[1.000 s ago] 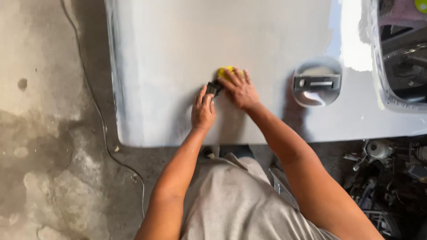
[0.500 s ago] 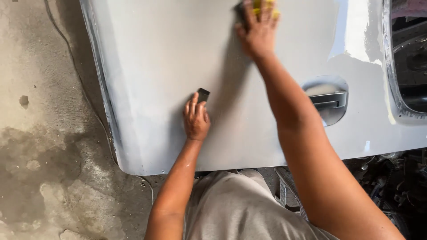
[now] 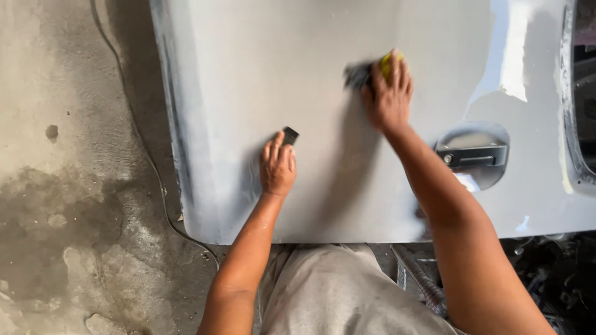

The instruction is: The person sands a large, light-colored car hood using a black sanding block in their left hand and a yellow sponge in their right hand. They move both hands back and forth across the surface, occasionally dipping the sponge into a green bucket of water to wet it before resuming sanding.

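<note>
- The left hand (image 3: 277, 166) lies flat on a big grey car door panel (image 3: 248, 74).
- Its fingers are close together and pressed on the panel. The fingertips touch a small dark block (image 3: 290, 136). The block lies on the panel just past the fingers. The grip is not closed around it.
- The right hand (image 3: 389, 93) is higher up on the panel, well away from the left hand.
- The right hand presses down on a yellow pad (image 3: 387, 61). Only a bit of the yellow shows above the fingers. The fingers lie over the pad, close together and a little bent.
- A dark blurry part (image 3: 358, 74) sticks out just to the left of the right hand. It is too blurry to tell what it is.
- To the right of the right arm there is a door handle (image 3: 474, 155) in a round dip in the panel.
- The panel looks dull and dusty, with a shiny patch at the top right.
- Below the panel you can see the person's grey clothes (image 3: 335, 291).
- On the left is a stained concrete floor (image 3: 68, 205). A thin cable (image 3: 133, 124) runs along it, near the panel's edge.
</note>
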